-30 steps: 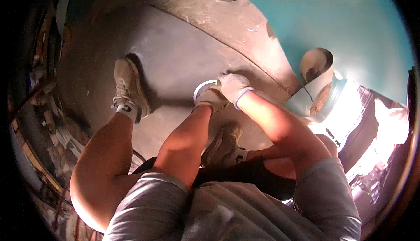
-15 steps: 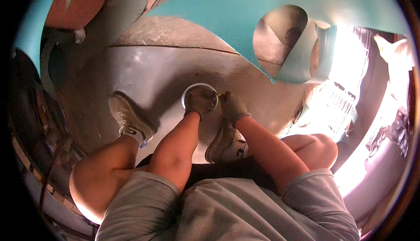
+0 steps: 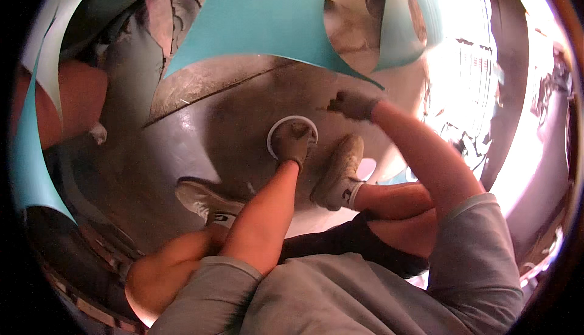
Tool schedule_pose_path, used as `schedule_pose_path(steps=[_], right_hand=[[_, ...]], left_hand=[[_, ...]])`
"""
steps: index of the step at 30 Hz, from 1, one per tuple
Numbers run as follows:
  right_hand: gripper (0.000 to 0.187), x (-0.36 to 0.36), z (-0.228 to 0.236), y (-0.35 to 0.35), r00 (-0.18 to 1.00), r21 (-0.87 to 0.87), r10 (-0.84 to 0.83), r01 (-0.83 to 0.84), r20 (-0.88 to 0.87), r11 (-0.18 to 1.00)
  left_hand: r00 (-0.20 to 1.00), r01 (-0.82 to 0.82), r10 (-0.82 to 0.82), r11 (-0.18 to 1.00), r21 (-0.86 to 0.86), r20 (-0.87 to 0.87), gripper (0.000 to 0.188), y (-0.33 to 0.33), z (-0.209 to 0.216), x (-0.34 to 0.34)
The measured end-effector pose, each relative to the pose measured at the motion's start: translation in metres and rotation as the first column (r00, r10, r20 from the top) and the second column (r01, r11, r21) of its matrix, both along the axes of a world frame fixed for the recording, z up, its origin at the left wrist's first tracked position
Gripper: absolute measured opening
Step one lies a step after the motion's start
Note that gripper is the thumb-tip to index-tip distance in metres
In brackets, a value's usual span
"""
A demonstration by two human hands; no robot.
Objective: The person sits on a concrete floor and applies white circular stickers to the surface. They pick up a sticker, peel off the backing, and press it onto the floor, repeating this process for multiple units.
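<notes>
My left hand (image 3: 291,141), in a dark glove, is at a round white ring (image 3: 271,129) held low over the floor between my shoes. Its fingers look curled against the ring's inside; whether the ring is a hoop or the rim of a round piece I cannot tell. Farther off and to the right, my right hand (image 3: 358,104), also gloved, is closed, with a small yellowish-brown thing (image 3: 331,106) poking out at its fingertips. That thing is too small and blurred to name. The right hand is apart from the ring.
A large teal sheet-like part (image 3: 261,19) with a rounded opening arches ahead over the grey floor (image 3: 182,128). My left shoe (image 3: 204,198) and right shoe (image 3: 340,171) flank the ring. At the left are a reddish-brown surface (image 3: 79,98) and a teal strip (image 3: 30,171). Bright light washes out the right.
My right hand has drawn away from the ring's right edge, going right and farther out. The left hand stays at the ring. The whole view has turned and shifted.
</notes>
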State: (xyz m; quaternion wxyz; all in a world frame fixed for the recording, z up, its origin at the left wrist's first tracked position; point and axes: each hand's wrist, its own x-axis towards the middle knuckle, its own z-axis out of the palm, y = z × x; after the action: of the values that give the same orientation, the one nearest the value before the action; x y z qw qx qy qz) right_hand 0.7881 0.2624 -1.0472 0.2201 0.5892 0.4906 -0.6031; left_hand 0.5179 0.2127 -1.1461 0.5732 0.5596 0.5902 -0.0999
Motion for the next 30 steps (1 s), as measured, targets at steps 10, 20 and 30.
schedule_pose_path(steps=[10, 20, 30], right_hand=[[0.038, -0.039, 0.052, -0.025, 0.81, 0.226, -0.536, 0.49, 0.24, 0.842], [0.05, -0.073, 0.013, -0.091, 0.659, 0.393, -0.718, 0.613, 0.223, 0.685], [0.038, -0.064, -0.013, -0.069, 0.767, 0.384, -0.589, 0.478, 0.256, 0.79]], left_hand=[[0.284, 0.949, -0.959, 0.283, -0.136, -0.012, 0.069, 0.091, 0.031, 0.047], [0.284, 0.955, -0.949, 0.292, -0.043, -0.133, 0.072, 0.076, 0.027, 0.066], [0.332, 0.928, -0.909, 0.362, -0.085, -0.252, 0.076, 0.074, 0.027, 0.064]])
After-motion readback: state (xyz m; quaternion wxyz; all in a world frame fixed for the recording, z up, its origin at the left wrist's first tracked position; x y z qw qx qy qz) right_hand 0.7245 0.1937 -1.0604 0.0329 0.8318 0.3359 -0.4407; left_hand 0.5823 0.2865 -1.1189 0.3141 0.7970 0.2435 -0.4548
